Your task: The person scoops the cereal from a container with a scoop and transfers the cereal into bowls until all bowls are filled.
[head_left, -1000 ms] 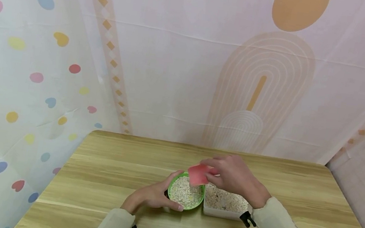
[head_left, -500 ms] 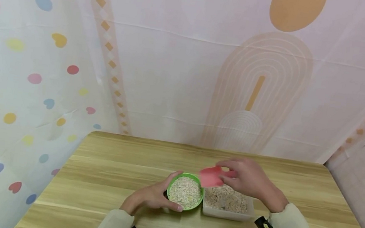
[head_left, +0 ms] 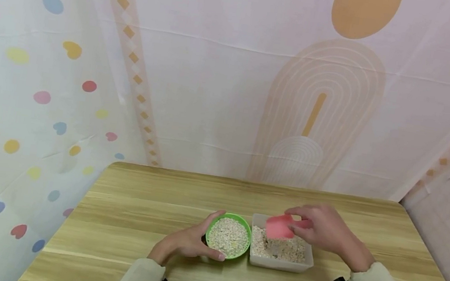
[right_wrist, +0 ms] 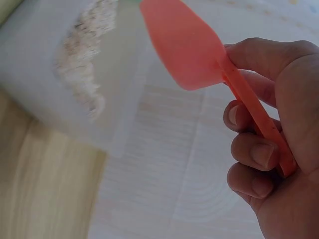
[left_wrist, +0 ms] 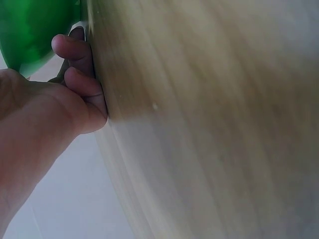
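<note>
Now pink scoop (head_left: 279, 227) in curled right hand (head_left: 322, 228), green bowl (head_left: 242, 220) within cupped left hand (head_left: 192, 240).

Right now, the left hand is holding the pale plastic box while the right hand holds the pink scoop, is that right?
Not quite: the left hand is holding the green bowl, as the head view shows; the pale plastic box stands beside the bowl. The right hand does hold the pink scoop.
</note>
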The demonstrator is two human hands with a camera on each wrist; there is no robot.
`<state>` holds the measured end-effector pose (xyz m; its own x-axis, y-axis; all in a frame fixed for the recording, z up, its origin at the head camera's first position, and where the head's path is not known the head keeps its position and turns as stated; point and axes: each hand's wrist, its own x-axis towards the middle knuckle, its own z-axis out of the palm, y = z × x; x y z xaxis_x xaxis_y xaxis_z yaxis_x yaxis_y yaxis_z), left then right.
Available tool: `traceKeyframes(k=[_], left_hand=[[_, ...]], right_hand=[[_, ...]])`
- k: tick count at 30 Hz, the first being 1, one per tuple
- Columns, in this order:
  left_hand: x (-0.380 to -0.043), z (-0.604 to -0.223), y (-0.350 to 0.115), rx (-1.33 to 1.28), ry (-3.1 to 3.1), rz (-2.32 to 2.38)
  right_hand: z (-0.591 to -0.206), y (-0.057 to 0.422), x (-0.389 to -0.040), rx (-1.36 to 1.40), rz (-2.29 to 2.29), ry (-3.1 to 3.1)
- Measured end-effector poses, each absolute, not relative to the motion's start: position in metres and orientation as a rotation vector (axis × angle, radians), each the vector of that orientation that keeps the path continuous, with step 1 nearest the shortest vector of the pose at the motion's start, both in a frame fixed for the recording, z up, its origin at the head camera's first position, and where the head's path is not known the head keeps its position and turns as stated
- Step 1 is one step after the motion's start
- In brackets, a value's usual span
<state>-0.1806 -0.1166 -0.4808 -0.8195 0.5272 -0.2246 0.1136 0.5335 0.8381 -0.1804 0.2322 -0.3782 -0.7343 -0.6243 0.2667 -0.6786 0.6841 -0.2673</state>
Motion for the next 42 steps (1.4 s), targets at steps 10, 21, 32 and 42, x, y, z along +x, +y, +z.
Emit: traceKeyframes(k=[10, 21, 32, 42], left_hand=[[-0.18, -0.481, -0.118, 0.523, 2.309, 1.231], [-0.18, -0.481, -0.119, 0.534, 2.313, 1.231], [-0.181, -0.481, -0.119, 0.539, 2.328, 1.224], [-0.182, -0.481, -0.118, 0.585, 2.348, 1.231]], right_hand=[[-0.393, 0.242, -0.176, 1.026, 0.41, -2.9], [-0.399, 0.239, -0.173, 1.004, 0.405, -2.992], [-0.404, 0.233, -0.171, 0.96, 0.553, -3.07], [-0.409, 0.227, -0.165, 0.844, 0.725, -3.138]])
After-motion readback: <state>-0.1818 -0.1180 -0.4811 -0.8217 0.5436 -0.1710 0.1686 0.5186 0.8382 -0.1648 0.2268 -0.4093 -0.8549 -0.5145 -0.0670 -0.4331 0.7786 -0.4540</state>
